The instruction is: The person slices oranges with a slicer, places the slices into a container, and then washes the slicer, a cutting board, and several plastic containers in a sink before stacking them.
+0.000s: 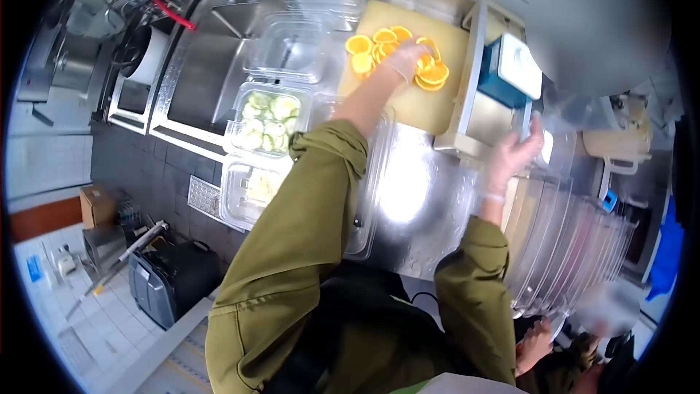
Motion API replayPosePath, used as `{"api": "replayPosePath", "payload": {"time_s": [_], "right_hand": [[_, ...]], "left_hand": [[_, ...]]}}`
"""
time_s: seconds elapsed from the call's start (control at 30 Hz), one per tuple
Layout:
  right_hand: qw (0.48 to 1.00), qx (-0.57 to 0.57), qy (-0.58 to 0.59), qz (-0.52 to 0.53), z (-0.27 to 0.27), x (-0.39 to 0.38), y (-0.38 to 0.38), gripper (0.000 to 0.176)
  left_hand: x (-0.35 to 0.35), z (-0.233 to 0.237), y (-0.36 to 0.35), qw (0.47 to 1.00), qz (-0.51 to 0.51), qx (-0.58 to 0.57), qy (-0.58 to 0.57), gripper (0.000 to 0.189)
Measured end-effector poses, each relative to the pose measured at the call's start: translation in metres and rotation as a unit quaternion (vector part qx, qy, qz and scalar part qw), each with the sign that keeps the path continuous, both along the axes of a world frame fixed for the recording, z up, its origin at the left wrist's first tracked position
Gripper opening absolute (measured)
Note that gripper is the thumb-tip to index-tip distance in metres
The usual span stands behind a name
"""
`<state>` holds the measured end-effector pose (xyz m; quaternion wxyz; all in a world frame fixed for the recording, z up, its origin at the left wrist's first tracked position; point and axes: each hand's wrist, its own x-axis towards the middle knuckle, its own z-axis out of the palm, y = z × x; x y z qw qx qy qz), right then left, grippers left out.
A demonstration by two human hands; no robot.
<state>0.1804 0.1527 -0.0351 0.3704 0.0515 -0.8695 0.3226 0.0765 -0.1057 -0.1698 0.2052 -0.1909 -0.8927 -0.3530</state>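
My left hand (410,58), in a clear glove, reaches onto the yellow cutting board (430,109). Its fingers are closed around some orange slices (432,73), partly hidden among them. More cut orange slices (362,51) lie beside it on the same board. My right hand (514,157), also gloved, is raised with its fingers apart and holds nothing. It is nearest to a teal box with a white top (510,66), just beyond its fingertips. Below my left forearm stands a clear container of sliced cucumber (270,120).
Clear containers (288,47) stand by the metal sink (208,58). A long clear tray (375,182) lies partly under my left sleeve. At the right are upright clear panels (576,241) and another person's hand (538,343). A black bin (175,277) stands on the floor.
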Motion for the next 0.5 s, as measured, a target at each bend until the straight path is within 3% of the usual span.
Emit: {"api": "replayPosePath", "payload": {"time_s": [0.07, 0.13, 0.2, 0.23, 0.3, 0.37, 0.4, 0.43, 0.47, 0.5], "right_hand": [[0.992, -0.045, 0.02, 0.113, 0.02, 0.004, -0.039, 0.045], [0.983, -0.056, -0.037, 0.172, 0.045, 0.005, -0.074, 0.042], [0.97, -0.109, -0.044, 0.212, 0.052, 0.001, -0.092, 0.038], [0.963, -0.136, -0.05, 0.226, 0.054, -0.001, -0.099, 0.036], [0.949, -0.205, -0.088, 0.221, 0.038, -0.01, -0.107, 0.032], [0.941, -0.228, -0.13, 0.212, 0.006, -0.023, -0.107, 0.028], [0.94, -0.22, -0.171, 0.196, -0.02, -0.036, -0.105, 0.031], [0.937, -0.213, -0.209, 0.181, -0.049, -0.052, -0.106, 0.034], [0.931, -0.207, -0.249, 0.167, -0.066, -0.064, -0.111, 0.038], [0.939, -0.141, -0.278, 0.143, -0.069, -0.072, -0.12, 0.047]], "left_hand": [[0.011, 0.013, 0.011, 0.949, -0.035, 0.295, -0.105, 0.038], [0.039, 0.042, 0.011, 0.922, -0.014, 0.353, -0.158, 0.036], [0.066, 0.099, -0.002, 0.967, 0.069, 0.18, -0.169, 0.041], [0.055, 0.081, -0.011, 0.907, 0.007, 0.365, -0.209, 0.047], [0.073, 0.107, -0.044, 0.898, 0.021, 0.404, -0.176, 0.048], [0.094, 0.143, -0.095, 0.972, 0.057, 0.221, -0.049, 0.037], [0.096, 0.171, -0.109, 0.88, 0.053, 0.455, -0.128, 0.032], [0.094, 0.191, -0.123, 0.728, 0.048, 0.654, -0.202, 0.028], [0.083, 0.185, -0.143, 0.791, 0.193, 0.549, -0.19, 0.02], [0.079, 0.156, -0.172, 0.879, 0.191, 0.418, -0.124, 0.015]]}}
